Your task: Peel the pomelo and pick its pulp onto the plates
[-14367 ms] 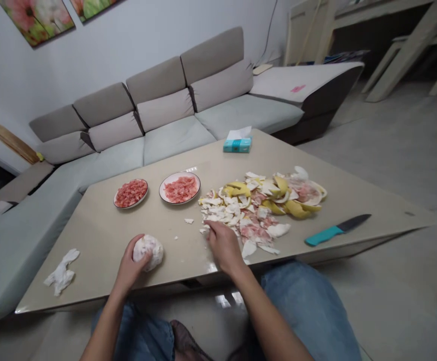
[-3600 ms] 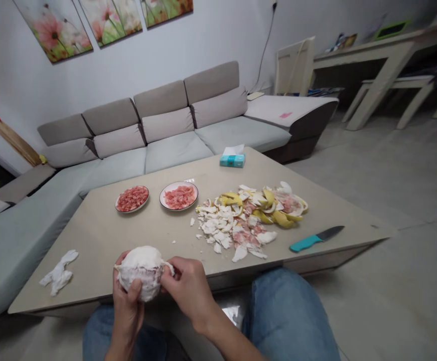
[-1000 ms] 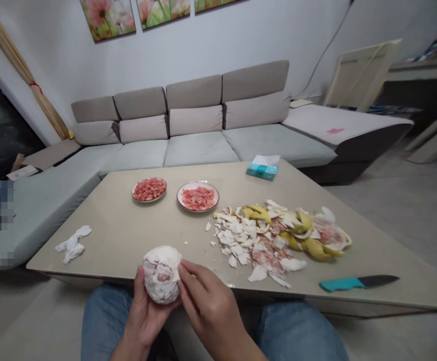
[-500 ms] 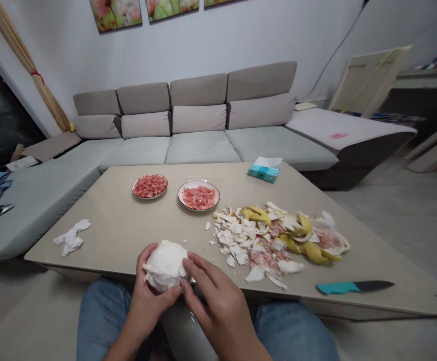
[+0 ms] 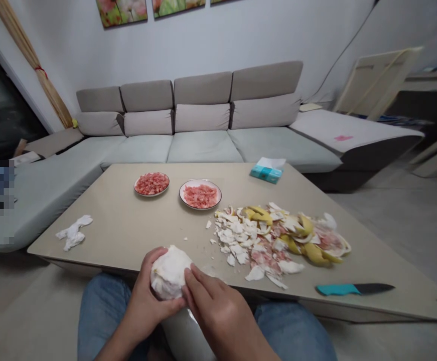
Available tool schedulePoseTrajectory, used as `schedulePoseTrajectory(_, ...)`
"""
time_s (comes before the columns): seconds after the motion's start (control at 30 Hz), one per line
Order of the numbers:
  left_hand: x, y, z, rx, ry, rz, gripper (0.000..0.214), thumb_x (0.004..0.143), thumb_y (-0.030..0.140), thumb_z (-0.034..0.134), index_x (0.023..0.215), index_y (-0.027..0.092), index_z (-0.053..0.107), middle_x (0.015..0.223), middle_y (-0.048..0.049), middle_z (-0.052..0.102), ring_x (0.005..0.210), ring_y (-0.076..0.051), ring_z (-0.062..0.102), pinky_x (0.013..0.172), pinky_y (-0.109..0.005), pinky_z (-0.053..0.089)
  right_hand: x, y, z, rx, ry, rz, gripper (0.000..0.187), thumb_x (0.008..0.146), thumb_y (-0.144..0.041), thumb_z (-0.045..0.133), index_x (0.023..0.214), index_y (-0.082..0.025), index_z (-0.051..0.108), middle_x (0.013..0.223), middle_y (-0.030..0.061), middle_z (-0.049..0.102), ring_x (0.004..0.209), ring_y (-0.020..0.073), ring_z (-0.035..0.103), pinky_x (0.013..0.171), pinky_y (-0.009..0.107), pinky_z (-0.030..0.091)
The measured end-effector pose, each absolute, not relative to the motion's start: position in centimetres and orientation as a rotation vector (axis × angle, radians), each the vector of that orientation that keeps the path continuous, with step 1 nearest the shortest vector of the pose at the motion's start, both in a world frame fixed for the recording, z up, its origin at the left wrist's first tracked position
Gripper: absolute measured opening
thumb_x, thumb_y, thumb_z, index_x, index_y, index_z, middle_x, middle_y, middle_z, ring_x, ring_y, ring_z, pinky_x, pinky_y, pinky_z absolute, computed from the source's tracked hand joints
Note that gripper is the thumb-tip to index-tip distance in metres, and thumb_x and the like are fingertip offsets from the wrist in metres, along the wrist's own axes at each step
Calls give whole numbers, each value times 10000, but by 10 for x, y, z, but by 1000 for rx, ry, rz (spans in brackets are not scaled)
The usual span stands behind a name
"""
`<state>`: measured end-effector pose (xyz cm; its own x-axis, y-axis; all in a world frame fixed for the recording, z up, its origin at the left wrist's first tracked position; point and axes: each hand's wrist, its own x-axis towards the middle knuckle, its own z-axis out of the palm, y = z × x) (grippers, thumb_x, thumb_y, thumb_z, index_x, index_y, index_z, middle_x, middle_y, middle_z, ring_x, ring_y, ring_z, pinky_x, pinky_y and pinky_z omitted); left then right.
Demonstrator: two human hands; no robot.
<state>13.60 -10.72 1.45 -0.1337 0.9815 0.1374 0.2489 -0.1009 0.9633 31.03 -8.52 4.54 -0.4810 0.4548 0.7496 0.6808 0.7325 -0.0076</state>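
Note:
A peeled pomelo (image 5: 170,273), still wrapped in white pith, is held over the near edge of the table. My left hand (image 5: 145,303) cups it from the left and below, fingers curled round it and thumb underneath. On its right side, the bent fingertips of my right hand (image 5: 220,308) press together against the pith; whether a flap is pinched between them is hidden. To the right lies a heap of white pith scraps (image 5: 237,238), yellow peel (image 5: 318,253) and pinkish membranes (image 5: 265,260).
Two plates (image 5: 182,196) of pink pomelo flesh (image 5: 202,196) stand at the back of the table (image 5: 128,225). A knife (image 5: 338,289) lies near the front right edge. Crumpled tissue (image 5: 74,233) is on the left, a tissue pack (image 5: 267,171) behind. A shiny rounded surface (image 5: 186,336) shows between the knees.
The pomelo has been turned and brought slightly right and lower in my left hand. My right fingers have drawn closer together against its side. The view has shifted slightly.

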Motion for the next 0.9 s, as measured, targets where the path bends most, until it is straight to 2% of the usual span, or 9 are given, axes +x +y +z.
schedulePoseTrajectory(0.17,136,-108,15,1552,1501,1305,736,617,182,768,1278,239,449,1306,-109,500,1162,-286,559,999,-423,455,301,-90,44,-868,-2133,-521,396,951,-81,313,912,-22,703,873,195,749,679,215,724,527,252,570)
schedulePoseTrajectory(0.4,138,-107,20,1649,1572,1375,711,653,213,755,1287,253,436,1320,-106,480,1171,-274,555,1032,-444,434,305,-86,43,-879,-2046,-353,288,967,-140,407,975,-83,689,929,134,757,742,176,722,648,241,582)
schedulePoseTrajectory(0.73,135,-107,25,1884,1632,1392,712,617,159,732,1264,274,459,1312,-98,480,1234,-294,504,1013,-455,455,304,-93,47,-884,-2148,-458,346,949,-134,369,968,-46,703,953,182,748,655,187,715,514,235,554)
schedulePoseTrajectory(0.9,132,-108,25,1912,1614,1374,711,634,168,734,1272,282,442,1322,-98,465,1255,-291,485,1026,-463,443,309,-91,51,-847,-2188,-395,301,950,-133,404,996,-55,691,967,174,746,662,183,707,539,247,561)
